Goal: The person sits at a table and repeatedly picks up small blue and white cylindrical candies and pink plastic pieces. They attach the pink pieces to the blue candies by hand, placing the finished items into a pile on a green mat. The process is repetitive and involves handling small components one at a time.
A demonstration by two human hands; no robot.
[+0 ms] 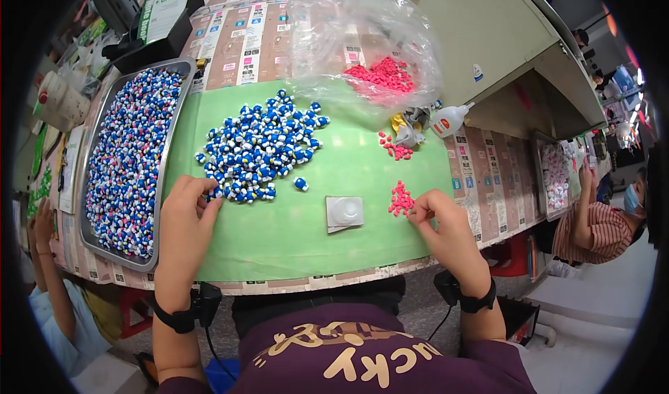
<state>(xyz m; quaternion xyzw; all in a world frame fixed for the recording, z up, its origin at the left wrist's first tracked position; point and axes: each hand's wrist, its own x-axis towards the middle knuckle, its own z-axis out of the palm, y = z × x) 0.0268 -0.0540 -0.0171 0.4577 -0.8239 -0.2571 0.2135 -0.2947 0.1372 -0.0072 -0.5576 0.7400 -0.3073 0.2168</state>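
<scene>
A pile of small blue-and-white figurines point(258, 150) lies on the green work mat point(279, 247). At the pile's near left edge, my left hand point(189, 209) has its fingers curled and thumb brought in; whatever they hold is hidden among the figurines. One figurine point(300, 183) sits apart to the right. My right hand point(446, 230) pinches at the edge of a small heap of pink pieces point(401, 200); a piece between its fingertips cannot be made out. Between the hands stands a small white dish point(345, 213) on a greyish square, its contents unclear.
A metal tray point(182, 80) full of figurines flanks the mat's left side. At the back lie a clear plastic bag point(324, 17) with pink pieces, crumpled foil point(411, 125) and a white glue bottle point(449, 120). A large beige cabinet point(481, 31) overhangs the right. People sit on both sides.
</scene>
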